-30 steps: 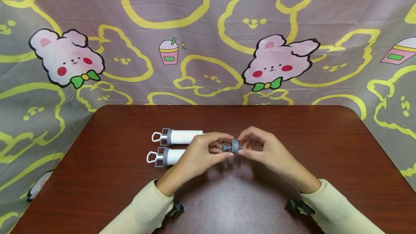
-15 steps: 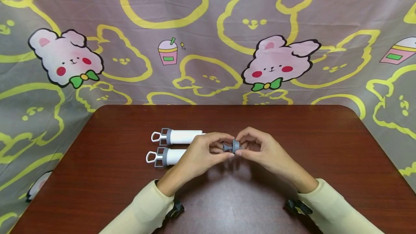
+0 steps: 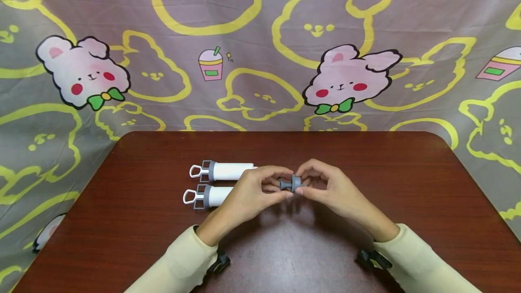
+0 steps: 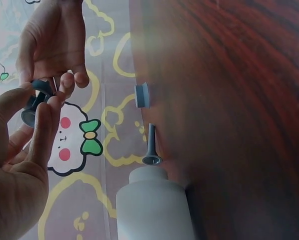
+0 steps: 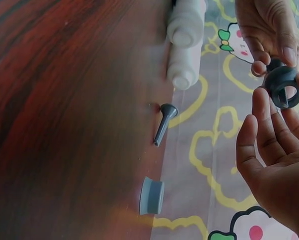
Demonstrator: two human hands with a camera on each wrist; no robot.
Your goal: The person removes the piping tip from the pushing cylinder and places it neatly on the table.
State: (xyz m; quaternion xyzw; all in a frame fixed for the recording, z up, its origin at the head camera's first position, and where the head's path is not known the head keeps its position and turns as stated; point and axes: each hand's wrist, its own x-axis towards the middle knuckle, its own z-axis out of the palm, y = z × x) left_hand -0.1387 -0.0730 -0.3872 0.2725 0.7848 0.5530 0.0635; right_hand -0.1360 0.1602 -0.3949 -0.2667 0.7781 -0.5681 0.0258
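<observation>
Above the middle of the dark red table [image 3: 366, 162], both hands meet on a small grey two-part piece. My left hand [image 3: 285, 184] pinches a thin grey nozzle [image 3: 283, 185] between thumb and forefinger. A grey ring cap [image 3: 296, 182] at the nozzle's wide end is pinched by my right hand [image 3: 302, 181]. The right wrist view shows the ring cap [image 5: 282, 85] between the fingertips of both hands. In the left wrist view the held piece [image 4: 34, 100] sits between the left hand [image 4: 42, 107] and the right hand [image 4: 54, 45].
Two white tubes [image 3: 232, 171] [image 3: 217, 195] with grey collars and loop handles lie side by side left of the hands. A second grey nozzle [image 5: 164, 122] and a loose grey ring [image 5: 152, 196] lie on the table near the tube mouths. Patterned cloth [image 3: 260, 58] hangs behind.
My right hand has drawn slightly left, closing its fingers tighter round the ring cap against the nozzle. The left hand and the tubes have stayed put.
</observation>
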